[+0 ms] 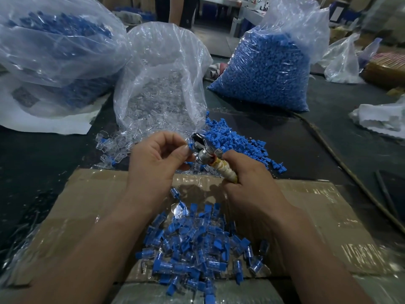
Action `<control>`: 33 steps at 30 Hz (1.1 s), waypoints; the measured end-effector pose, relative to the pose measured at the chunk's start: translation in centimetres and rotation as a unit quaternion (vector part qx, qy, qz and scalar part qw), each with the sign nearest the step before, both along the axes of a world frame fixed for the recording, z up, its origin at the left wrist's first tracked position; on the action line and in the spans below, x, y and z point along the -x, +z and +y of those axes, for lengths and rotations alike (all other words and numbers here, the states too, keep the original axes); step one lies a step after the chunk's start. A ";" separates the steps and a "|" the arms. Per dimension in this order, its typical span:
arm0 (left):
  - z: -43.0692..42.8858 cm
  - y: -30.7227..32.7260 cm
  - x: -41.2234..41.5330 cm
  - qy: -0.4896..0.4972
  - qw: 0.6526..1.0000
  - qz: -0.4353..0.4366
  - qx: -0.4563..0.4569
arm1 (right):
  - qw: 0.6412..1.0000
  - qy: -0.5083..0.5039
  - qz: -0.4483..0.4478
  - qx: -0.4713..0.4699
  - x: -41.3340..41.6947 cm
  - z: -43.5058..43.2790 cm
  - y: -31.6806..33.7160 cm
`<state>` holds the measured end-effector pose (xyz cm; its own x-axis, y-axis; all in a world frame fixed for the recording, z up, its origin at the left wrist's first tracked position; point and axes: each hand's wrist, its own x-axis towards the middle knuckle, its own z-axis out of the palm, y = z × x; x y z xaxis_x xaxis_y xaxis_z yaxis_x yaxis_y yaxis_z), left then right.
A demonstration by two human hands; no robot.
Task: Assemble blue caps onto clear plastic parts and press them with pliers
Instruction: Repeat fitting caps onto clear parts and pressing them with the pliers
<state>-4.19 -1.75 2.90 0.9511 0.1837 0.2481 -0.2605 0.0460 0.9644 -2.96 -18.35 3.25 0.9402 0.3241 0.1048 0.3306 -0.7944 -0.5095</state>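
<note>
On the dark bench [306,139], finished pieces [197,244] heap near me on cardboard [87,205]. My left hand [160,154] pinches a capped clear part [190,141] at the jaws of the pliers [202,155]; my right hand [247,172] grasps the handles. Pressing step, I judge: next comes a square, firm squeeze.

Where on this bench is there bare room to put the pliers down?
Bare cardboard lies left of the assembled pile and right of it. Dark table is free left of the spilled clear parts, and between the loose caps and the cord. Crowded: the cardboard's middle and the strip beyond its far edge, under clear parts and caps.
</note>
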 end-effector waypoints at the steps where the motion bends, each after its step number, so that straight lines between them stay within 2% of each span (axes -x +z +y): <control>1: -0.1 0.0 0.0 0.002 1.000 0.000 -0.001 | 1.000 -0.001 0.000 -0.002 0.0 0.0 0.0; 13: -0.4 0.2 0.3 0.017 0.999 0.007 -0.042 | 1.000 -0.021 0.007 -0.014 0.0 0.2 0.2; 17: -0.3 0.4 0.4 0.019 0.999 0.007 -0.031 | 1.000 -0.022 -0.011 -0.019 0.2 0.3 0.1; 27: 0.5 0.4 0.2 0.055 0.998 0.015 -0.018 | 0.999 -0.002 -0.013 0.037 -0.8 -0.8 -0.1; 30: 1.1 1.1 0.4 0.025 1.000 0.012 0.004 | 0.998 0.009 -0.006 0.065 -1.0 -1.1 -0.1; 33: 0.8 1.5 1.0 -0.083 0.995 0.048 0.002 | 0.997 0.030 0.025 0.066 -0.9 -1.0 -0.1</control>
